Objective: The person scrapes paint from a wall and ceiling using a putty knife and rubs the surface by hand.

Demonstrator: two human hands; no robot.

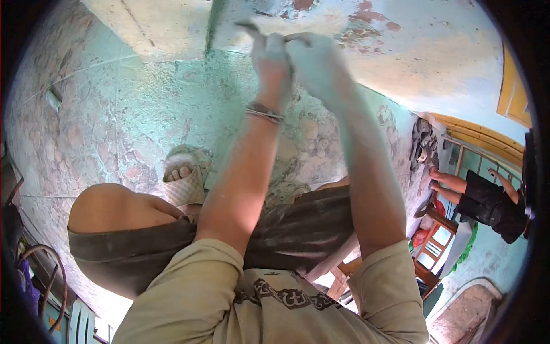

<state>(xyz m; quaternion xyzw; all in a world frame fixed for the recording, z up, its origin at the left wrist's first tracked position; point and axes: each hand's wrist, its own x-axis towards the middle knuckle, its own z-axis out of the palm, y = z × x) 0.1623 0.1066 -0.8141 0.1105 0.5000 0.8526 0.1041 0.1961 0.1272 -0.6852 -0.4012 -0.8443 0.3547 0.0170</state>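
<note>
Both of my hands are raised together at the top of the view, close to a wall [424,63] with worn, peeling paint. My left hand [271,62] is closed around a narrow, dark, curved tool [247,26], whose tip sticks out to the left of the fist. Right beside it, my right hand [318,64] is also closed, and a curved grey piece shows at its fingers. It looks dusted with pale powder. I cannot tell whether both hands grip the same tool. Most of it is hidden by the fingers.
Pale green dust covers part of the stone-patterned floor [189,86] below the wall. My sandalled foot [184,182] rests there. On the right are another person [487,198], a wooden chair [438,243] and a yellow frame [515,86]. A curved metal bar [57,269] stands at the lower left.
</note>
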